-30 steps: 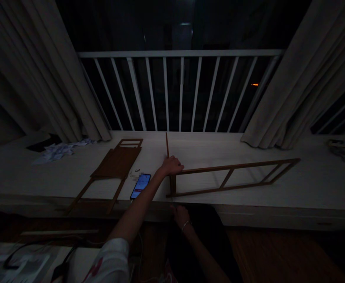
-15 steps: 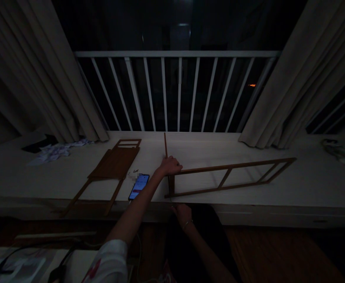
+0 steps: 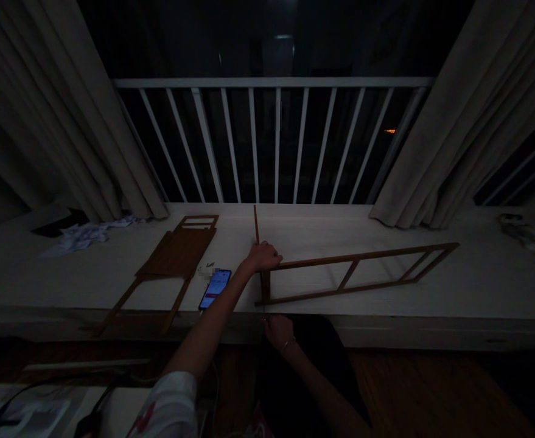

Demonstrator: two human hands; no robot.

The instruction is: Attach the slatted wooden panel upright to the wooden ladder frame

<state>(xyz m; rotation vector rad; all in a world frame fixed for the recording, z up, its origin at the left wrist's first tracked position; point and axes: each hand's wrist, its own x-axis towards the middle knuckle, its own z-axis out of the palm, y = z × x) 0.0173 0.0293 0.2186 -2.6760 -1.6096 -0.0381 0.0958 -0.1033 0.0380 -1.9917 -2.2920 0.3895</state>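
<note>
A narrow wooden frame with crossbars rests on the white ledge, with another wooden strip standing out at its left end. My left hand is closed around the upper corner of this end. Below the lower corner, my right hand is closed on a thin rod-like tool that points up at the frame; its exact kind is too dark to make out. Left of my left forearm lies a lit phone, with some small parts just beyond it.
A second wooden piece with a solid panel lies left, its legs overhanging the ledge. Crumpled papers are farther left. White railing and curtains stand behind. Cables lie at lower left.
My right hand has turned slightly and shifted a little left below the frame's corner. My left hand and the frame stay in place.
</note>
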